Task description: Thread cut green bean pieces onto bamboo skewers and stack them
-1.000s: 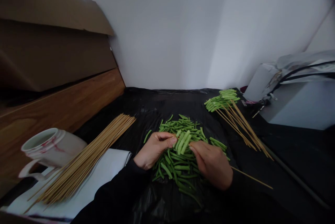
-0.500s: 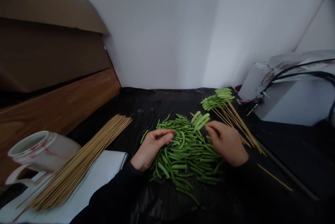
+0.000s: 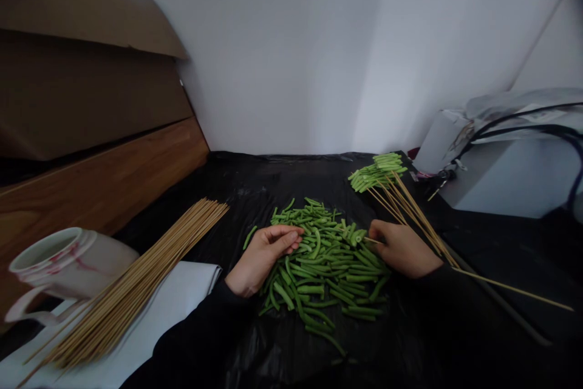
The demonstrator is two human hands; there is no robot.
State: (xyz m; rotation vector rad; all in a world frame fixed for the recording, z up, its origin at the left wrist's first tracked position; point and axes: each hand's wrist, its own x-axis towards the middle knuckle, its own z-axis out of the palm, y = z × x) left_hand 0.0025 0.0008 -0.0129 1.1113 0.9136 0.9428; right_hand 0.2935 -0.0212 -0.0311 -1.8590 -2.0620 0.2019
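Note:
A loose pile of cut green beans (image 3: 319,283) lies in front of me. My left hand (image 3: 266,255) is over its left side, thumb and forefinger pinched together; whatever is between the fingertips is too small to make out. At the pile's right, my right hand (image 3: 405,249) grips a bamboo skewer (image 3: 514,287), whose long end sticks out to the right past my wrist. Several bean pieces (image 3: 355,236) are threaded side by side near its tip, just left of my fingers. Filled bean skewers (image 3: 378,172) are stacked farther back on the right.
On the left, a bundle of bare bamboo skewers (image 3: 150,280) rests on a white sheet (image 3: 200,280) beside a ceramic mug (image 3: 86,255). Black plastic (image 3: 255,176) covers the table. A cardboard box (image 3: 91,85) stands at left; a grey box with cables (image 3: 510,176) at right.
My right hand has lowered and turned the skewer, so its threaded beans now lie against the pile and its long end points out to the right. My left hand has barely moved.

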